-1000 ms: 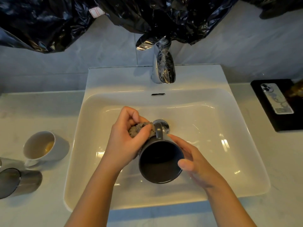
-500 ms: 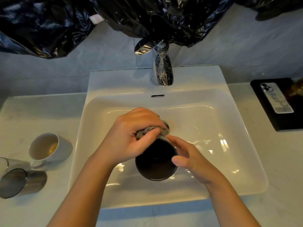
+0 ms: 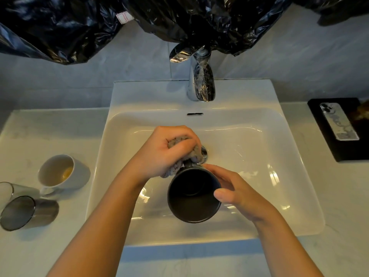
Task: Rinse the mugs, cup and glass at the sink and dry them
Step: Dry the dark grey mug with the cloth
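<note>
Though half covered by both hands in the head view, dark mug [image 3: 192, 196]: held above the basin of the sink [image 3: 139, 90], tipped so the open mouth faces the camera; inside dark, bottom barely readable; handle almost wholly buried under sponge and fingers.
left hand [image 3: 159, 156]: curled tight round a grey sponge [image 3: 196, 153], pressing it on the mug's far outer wall; fingertips tucked out of sight.
right hand [image 3: 237, 192]: wrapped along the mug's right side, thumb at the rim; fingers behind the wall hidden.
drain [image 3: 205, 154]: only a chrome sliver showing past the sponge.
tap [image 3: 201, 84]: chrome, on the back ledge, top lost under black plastic sheeting [image 3: 60, 27] hanging across the wall.
white mug [image 3: 63, 172]: on its side on the worktop [image 3: 40, 132] left of the sink, yellowish smear inside; handle hard to make out.
smoky glass [image 3: 28, 212]: on its side just in front of the white mug, mouth toward the camera.
clear vessel [image 3: 6, 192]: cut off by the left edge; touching the smoky glass or only overlapping it, cannot tell.
black tray [image 3: 343, 150]: right of the sink, right end cut off, phone [image 3: 338, 120] lying back-up on it; brown object [image 3: 364, 110] at the frame edge, too cropped to name.
</note>
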